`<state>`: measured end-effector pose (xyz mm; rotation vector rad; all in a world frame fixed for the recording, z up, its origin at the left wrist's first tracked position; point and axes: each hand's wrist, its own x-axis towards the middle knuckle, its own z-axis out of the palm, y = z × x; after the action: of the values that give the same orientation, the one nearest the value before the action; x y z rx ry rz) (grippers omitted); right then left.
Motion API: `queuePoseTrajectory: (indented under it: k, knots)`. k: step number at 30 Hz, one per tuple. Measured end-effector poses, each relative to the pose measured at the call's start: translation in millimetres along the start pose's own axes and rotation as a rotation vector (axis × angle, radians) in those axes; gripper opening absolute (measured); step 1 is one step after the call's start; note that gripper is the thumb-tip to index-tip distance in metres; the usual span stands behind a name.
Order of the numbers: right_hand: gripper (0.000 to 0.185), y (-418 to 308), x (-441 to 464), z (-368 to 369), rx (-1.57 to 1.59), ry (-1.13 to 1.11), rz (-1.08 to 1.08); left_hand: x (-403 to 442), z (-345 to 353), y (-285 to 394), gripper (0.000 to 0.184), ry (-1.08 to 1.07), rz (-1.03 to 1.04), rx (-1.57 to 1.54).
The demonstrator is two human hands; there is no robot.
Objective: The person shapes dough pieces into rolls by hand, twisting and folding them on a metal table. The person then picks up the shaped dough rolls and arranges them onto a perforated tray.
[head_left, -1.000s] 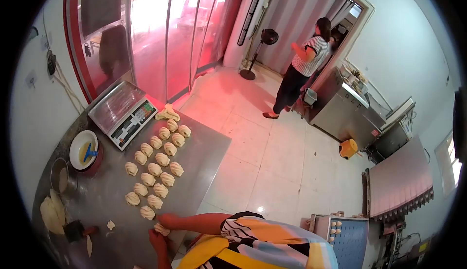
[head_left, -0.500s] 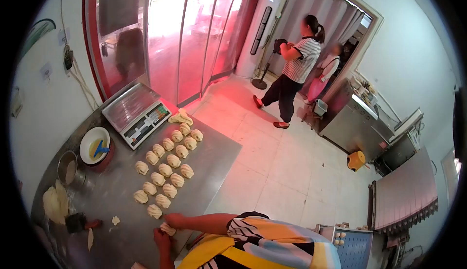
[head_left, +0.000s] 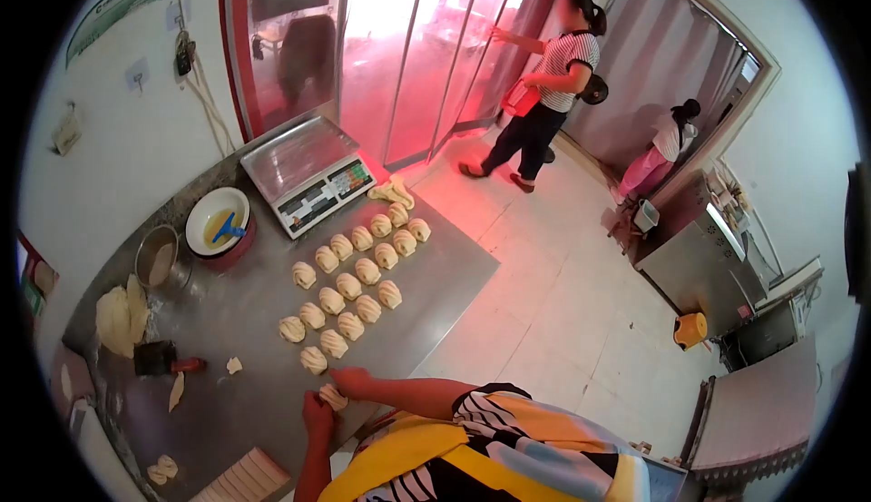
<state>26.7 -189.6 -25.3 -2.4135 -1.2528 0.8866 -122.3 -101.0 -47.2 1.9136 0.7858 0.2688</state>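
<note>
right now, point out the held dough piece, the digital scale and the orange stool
Held dough piece [head_left: 334, 398]: head view, on its visible middle
Digital scale [head_left: 299, 159]: head view, on its metal weighing plate
Orange stool [head_left: 690, 329]: head view, on its orange body

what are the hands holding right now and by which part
A dough piece, by its sides: left hand on one, right hand on the other. The exact finger spots are too small to tell.

Left of centre, a hand could pass between the rolls [head_left: 349, 325] and the scraper [head_left: 156, 358], around one dough scrap [head_left: 235, 366]. The scale [head_left: 308, 175] blocks the table's top end; bowl [head_left: 218, 221] and metal pot [head_left: 163, 259] crowd its upper left. Dough strips [head_left: 243, 477] obstruct the bottom.
</note>
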Motion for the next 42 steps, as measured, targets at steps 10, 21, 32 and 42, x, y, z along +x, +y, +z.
queuePoseTrajectory:
  k: [10,21,32,42]
  knots:
    - [0.015,8.1,-1.9,9.0,-0.007,0.079,-0.017,4.5,9.6,1.2,0.011,0.023,-0.185,0.012]
    - [0.021,2.7,-43.6,-51.0,1.166,-0.134,0.167,48.9,-51.4,8.9,0.01,0.153,-0.279,-0.427]
    - [0.018,20.5,-55.0,-45.4,0.881,-0.17,0.15,47.2,-65.8,22.4,0.056,0.206,0.193,0.387]
    - [0.049,-187.5,72.3,53.5,0.166,-0.411,-0.566,-107.1,-36.3,-34.1,0.019,0.287,-0.44,-0.914]
